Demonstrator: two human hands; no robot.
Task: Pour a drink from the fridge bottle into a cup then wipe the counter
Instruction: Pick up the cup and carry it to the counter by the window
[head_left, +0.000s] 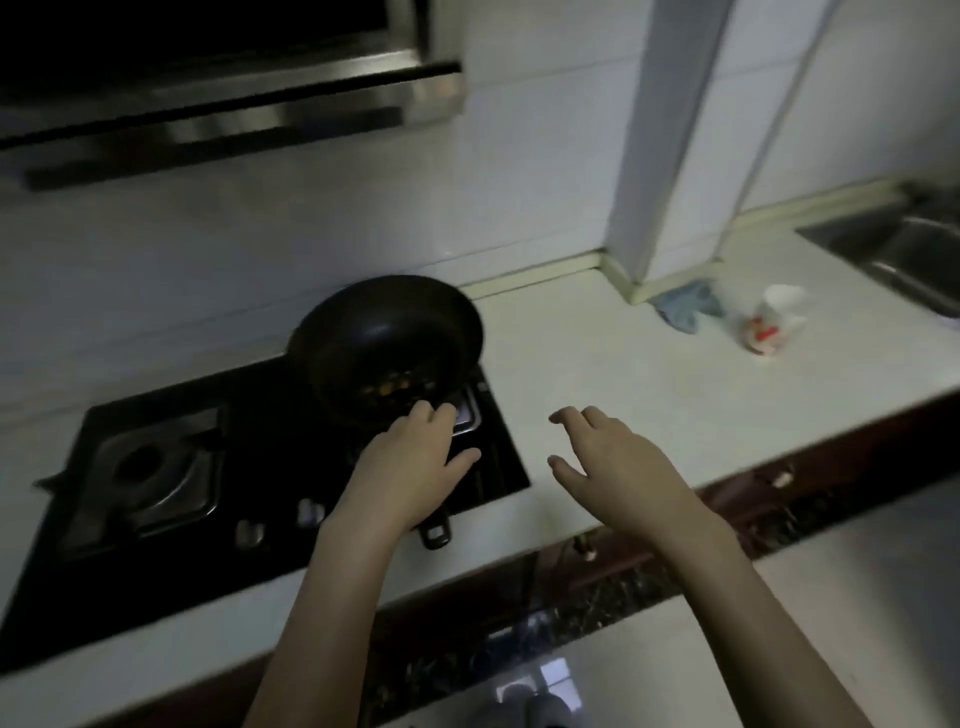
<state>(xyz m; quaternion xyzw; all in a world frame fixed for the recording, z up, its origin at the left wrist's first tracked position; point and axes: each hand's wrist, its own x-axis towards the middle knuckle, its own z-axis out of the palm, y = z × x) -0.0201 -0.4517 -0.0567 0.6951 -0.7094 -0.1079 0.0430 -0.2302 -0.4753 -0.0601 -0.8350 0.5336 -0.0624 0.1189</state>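
Observation:
A white cup (774, 322) with a red mark stands on the pale counter (623, 374) at the right, near the sink. A blue cloth (685, 306) lies bunched against the wall corner just left of it. No bottle is in view. My left hand (410, 467) hovers over the pan's handle on the hob, fingers apart and holding nothing. My right hand (618, 462) floats above the bare counter right of the hob, fingers spread and empty, well short of the cup.
A black frying pan (387, 343) with some food bits sits on the right burner of the black gas hob (156, 467). A range hood (223, 88) hangs above. A steel sink (898, 249) is at the far right. The counter's dark front edge (753, 493) runs diagonally below.

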